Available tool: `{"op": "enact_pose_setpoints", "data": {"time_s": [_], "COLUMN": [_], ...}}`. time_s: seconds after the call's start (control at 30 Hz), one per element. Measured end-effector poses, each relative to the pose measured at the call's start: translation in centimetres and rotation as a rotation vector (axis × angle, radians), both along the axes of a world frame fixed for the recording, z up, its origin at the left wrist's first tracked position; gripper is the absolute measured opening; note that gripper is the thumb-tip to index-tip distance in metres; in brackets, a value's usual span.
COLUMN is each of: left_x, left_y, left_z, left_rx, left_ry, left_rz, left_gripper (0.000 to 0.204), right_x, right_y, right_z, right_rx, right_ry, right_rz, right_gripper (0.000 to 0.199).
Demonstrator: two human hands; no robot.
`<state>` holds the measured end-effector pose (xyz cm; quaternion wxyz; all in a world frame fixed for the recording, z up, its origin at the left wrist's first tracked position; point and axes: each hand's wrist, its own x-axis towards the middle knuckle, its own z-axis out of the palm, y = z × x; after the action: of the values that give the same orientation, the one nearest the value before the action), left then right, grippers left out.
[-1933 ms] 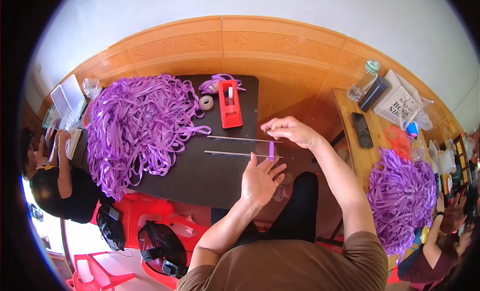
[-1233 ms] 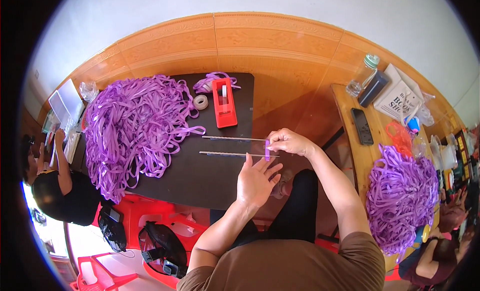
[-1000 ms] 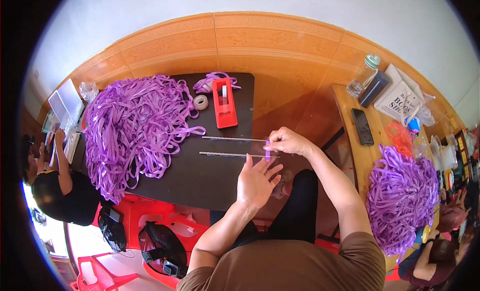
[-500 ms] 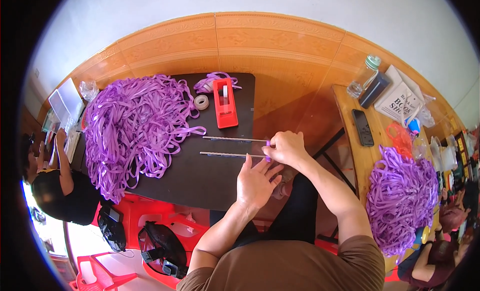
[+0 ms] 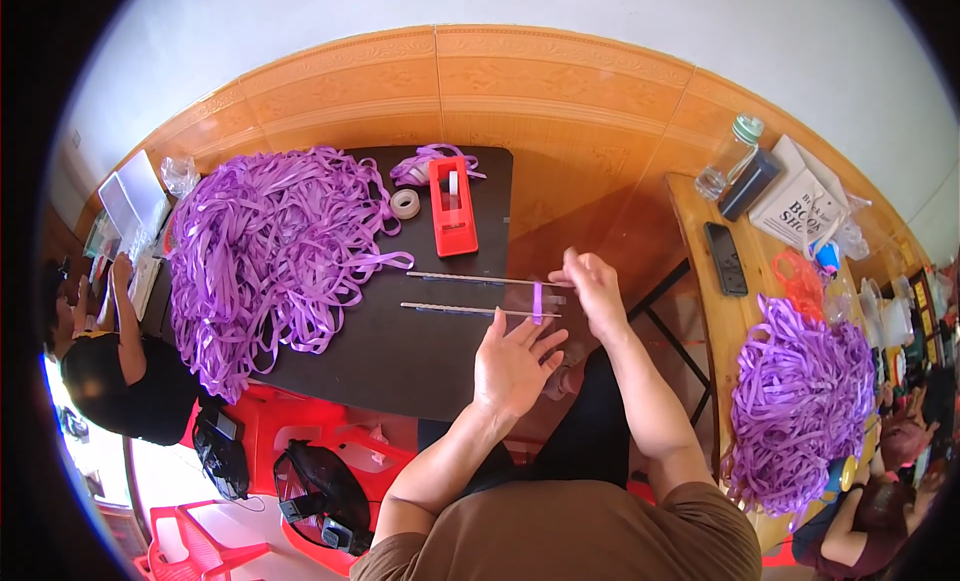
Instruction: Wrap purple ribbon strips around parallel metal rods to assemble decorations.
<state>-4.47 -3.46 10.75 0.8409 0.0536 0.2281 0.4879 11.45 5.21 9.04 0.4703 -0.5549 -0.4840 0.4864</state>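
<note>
Two thin metal rods (image 5: pixel 470 278) lie parallel and reach past the right edge of the dark table. A short band of purple ribbon (image 5: pixel 537 303) spans both rods near their right ends. Just right of the band is my right hand (image 5: pixel 592 291), slightly blurred, fingers partly bent and apart, with nothing visible in it. Below the nearer rod my left hand (image 5: pixel 515 369) is palm up with its fingers spread, fingertips close to the band. On the table's left lies a large heap of purple ribbon (image 5: pixel 265 251), one loop reaching toward the rods.
A red tape dispenser (image 5: pixel 455 236) and a tape roll (image 5: pixel 405 203) sit at the back of the dark table (image 5: pixel 400 371). On the wooden table to the right are a phone (image 5: pixel 726 259), bottles, a bag and another ribbon heap (image 5: pixel 800 411). A person (image 5: pixel 125 371) works at far left.
My right hand has let go of the purple band and drawn away to the right, leaving it around the rods. My left hand has barely moved.
</note>
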Motion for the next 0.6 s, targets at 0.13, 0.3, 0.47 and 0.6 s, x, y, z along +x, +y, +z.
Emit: {"op": "enact_pose_setpoints", "data": {"time_s": [0.13, 0.3, 0.47, 0.6], "left_x": [-0.2, -0.1, -0.2, -0.2], "left_y": [0.1, 0.0, 0.0, -0.1], "left_z": [-0.3, -0.2, -0.4, -0.1], "left_rx": [0.017, 0.029, 0.028, 0.029], "left_ry": [-0.004, -0.015, -0.032, -0.014], "left_rz": [0.006, 0.004, -0.002, 0.000], "left_gripper": [0.075, 0.074, 0.074, 0.075], "right_x": [-0.5, -1.0, 0.3, 0.9], "right_y": [0.7, 0.5, 0.7, -0.6], "right_z": [-1.0, -1.4, -2.4, -0.6], "right_rx": [-0.378, -0.373, -0.358, -0.347], "right_ry": [0.690, 0.736, 0.793, 0.824], "right_rz": [0.317, 0.423, 0.414, 0.394], "right_gripper": [0.076, 0.077, 0.068, 0.064]}}
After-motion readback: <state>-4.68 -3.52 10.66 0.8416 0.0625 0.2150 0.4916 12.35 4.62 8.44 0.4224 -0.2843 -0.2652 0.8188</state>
